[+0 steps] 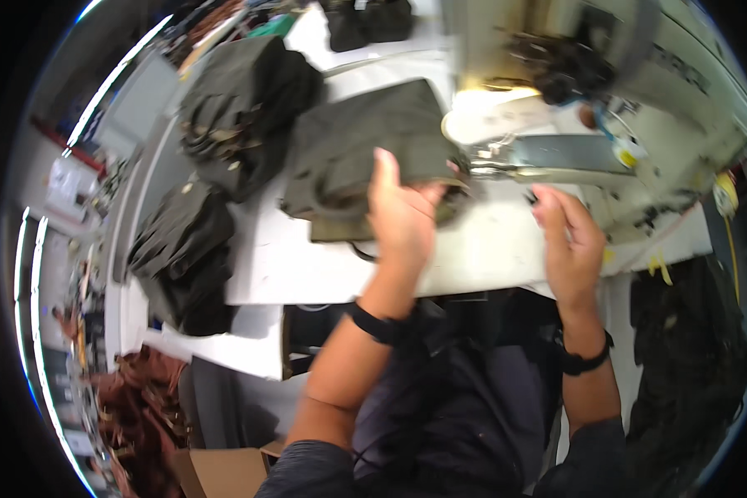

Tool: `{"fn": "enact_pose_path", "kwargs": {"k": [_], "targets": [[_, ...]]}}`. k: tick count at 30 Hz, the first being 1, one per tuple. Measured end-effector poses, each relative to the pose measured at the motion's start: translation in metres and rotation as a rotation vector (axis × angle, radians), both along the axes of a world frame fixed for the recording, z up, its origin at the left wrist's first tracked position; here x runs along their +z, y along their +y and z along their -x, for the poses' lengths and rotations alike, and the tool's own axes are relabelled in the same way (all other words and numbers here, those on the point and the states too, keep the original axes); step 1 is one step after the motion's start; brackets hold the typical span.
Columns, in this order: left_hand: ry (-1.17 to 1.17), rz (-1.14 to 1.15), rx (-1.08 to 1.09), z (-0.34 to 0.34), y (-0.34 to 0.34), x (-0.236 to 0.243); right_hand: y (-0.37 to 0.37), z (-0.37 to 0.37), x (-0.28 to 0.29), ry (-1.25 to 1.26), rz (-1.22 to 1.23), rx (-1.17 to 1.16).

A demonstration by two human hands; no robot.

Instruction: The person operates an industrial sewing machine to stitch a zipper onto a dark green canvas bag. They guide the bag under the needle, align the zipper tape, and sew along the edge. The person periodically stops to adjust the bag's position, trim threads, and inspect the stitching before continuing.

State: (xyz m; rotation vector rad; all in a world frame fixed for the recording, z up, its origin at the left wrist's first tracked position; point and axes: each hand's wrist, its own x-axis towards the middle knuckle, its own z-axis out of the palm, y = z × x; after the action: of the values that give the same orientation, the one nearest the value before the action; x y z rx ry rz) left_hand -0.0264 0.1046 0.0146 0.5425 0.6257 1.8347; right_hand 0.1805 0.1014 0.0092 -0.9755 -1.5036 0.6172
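Dark olive bag (pixel 365 137) lies mid-tabletop (pixel 494 236), back from the front edge, left of the sewing machine (pixel 681 91). Looks like soft, floppy fabric; probably light, not slippery or fragile, sags if lifted by one corner. Best hold: the edge nearest the machine, thumb on top, other palm supporting underneath.

Left hand (pixel 402 224) is at the bag's near right part, thumb lying over it; fingers partly hidden and blurred, can't tell if clamped. Right hand (pixel 574 245) is raised above the tabletop near the front edge, fingers pinched together on a small dark piece (pixel 532 197), too blurry to identify.

Counts: one bag at hand, two more at the tabletop's left edge: rear bag (pixel 236 108), front bag (pixel 187 257); one machine.
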Motion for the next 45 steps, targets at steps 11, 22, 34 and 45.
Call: {"fn": "enact_pose_path", "kwargs": {"k": [11,22,34,45], "targets": [[0.107,-0.133,-0.054,-0.005,0.093,0.021,0.089,-0.006,0.032,-0.563,-0.487,-0.095],[0.129,-0.251,0.057,-0.029,0.085,0.025,0.110,0.014,0.055,-0.665,0.086,0.162],[0.351,-0.297,0.012,-0.019,0.100,0.025,0.130,0.012,0.063,-0.726,0.149,0.322],[0.176,-0.416,-0.243,-0.008,0.098,0.011,0.135,0.009,0.052,-0.546,0.096,0.481]]}}
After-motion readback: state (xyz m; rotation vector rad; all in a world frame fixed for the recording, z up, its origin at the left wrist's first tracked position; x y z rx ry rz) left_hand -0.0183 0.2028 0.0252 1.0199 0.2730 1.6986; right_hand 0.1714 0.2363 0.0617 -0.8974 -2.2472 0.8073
